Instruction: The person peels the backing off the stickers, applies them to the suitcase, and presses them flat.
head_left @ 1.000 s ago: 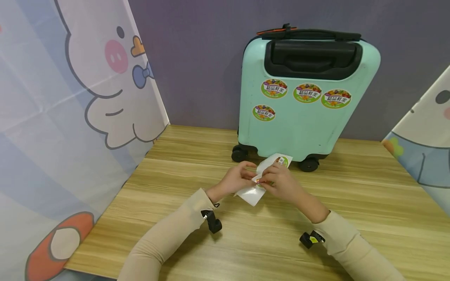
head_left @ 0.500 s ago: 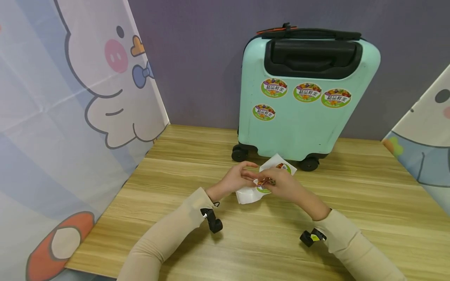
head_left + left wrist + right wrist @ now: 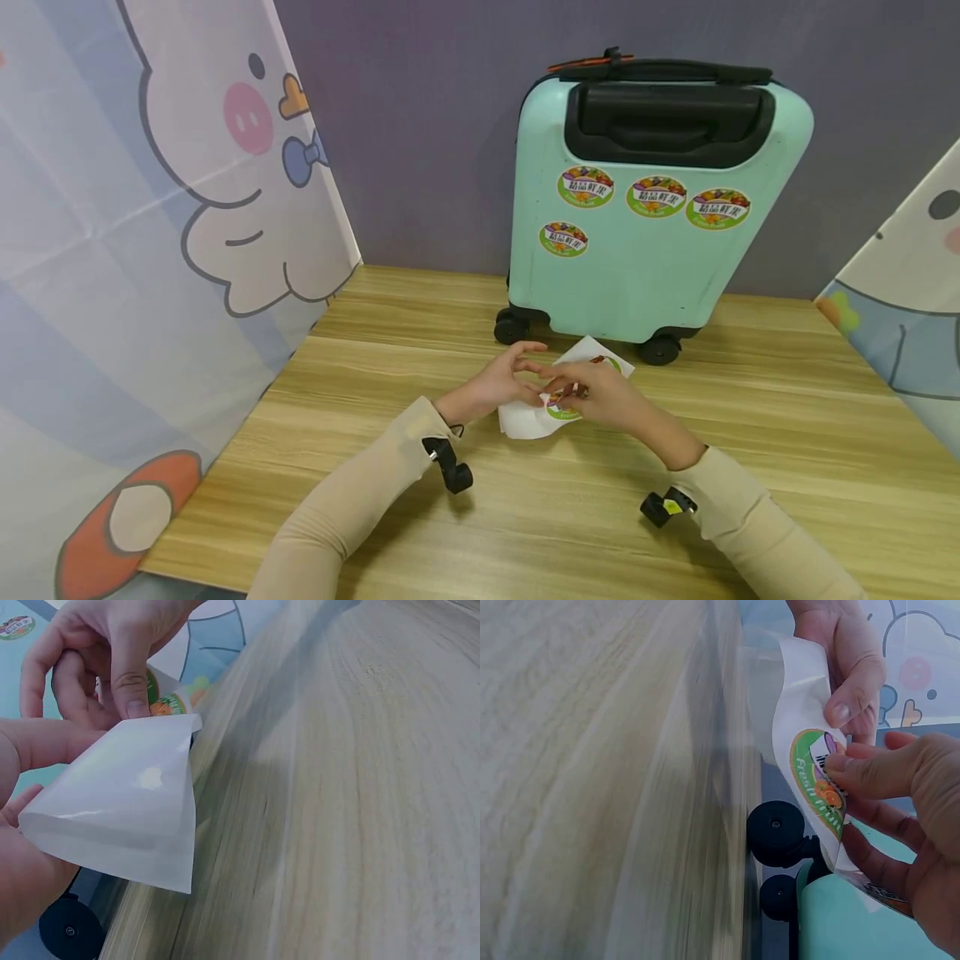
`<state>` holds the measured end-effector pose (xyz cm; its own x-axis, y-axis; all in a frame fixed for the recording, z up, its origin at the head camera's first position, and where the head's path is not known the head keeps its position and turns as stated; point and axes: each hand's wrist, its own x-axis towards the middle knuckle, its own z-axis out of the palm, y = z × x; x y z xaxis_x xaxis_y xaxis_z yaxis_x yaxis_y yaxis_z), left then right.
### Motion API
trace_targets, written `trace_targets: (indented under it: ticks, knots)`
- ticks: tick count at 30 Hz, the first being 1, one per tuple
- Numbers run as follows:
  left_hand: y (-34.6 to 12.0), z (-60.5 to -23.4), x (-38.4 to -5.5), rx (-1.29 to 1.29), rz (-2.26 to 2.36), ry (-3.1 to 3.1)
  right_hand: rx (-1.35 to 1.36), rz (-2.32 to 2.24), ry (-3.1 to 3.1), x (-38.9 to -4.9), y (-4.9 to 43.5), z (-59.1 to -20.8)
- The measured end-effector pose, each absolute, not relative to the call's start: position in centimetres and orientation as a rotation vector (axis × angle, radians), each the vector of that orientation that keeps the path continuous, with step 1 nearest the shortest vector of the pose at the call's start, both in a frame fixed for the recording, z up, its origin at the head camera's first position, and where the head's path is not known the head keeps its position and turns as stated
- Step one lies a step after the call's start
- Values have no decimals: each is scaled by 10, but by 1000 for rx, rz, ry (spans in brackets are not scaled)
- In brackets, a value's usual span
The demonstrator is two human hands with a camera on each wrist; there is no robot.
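Observation:
A white sheet of oval fruit stickers is held above the wooden table, bent along its length. My left hand grips its near-left part, the thumb lying on the paper in the right wrist view. My right hand holds the sheet farther along. Its thumb tip presses the edge of a green-rimmed "Fresh Fruit" sticker, while other fingers lie along the sheet's edge. In the left wrist view the sheet's glossy white back hides part of both hands.
Behind the hands a mint-green suitcase stands upright on black wheels, with several similar stickers on its front. A grey wall rises behind it. Cartoon-printed cloths hang at both sides of the table.
The sheet has tilted and bent differently, its far end shifting right and toward me. More of the sticker under my right hand shows. Both hands stay nearly in place, and the suitcase is unmoved.

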<state>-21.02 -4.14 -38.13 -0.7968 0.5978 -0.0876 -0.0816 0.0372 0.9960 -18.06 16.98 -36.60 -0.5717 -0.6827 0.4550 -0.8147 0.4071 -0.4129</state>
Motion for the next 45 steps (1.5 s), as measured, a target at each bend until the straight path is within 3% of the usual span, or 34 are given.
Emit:
trace_targets:
  ticks: [21, 36, 45]
  knots:
    - [-40, -380, -210, 520, 1803, 1834, 1331, 984, -2291, -182, 169, -376]
    - [-38, -377, -202, 653, 1733, 1884, 1161, 871, -2438, -178, 172, -372]
    - [-35, -375, -198, 704, 1808, 1859, 1224, 802, -2283, -179, 174, -368]
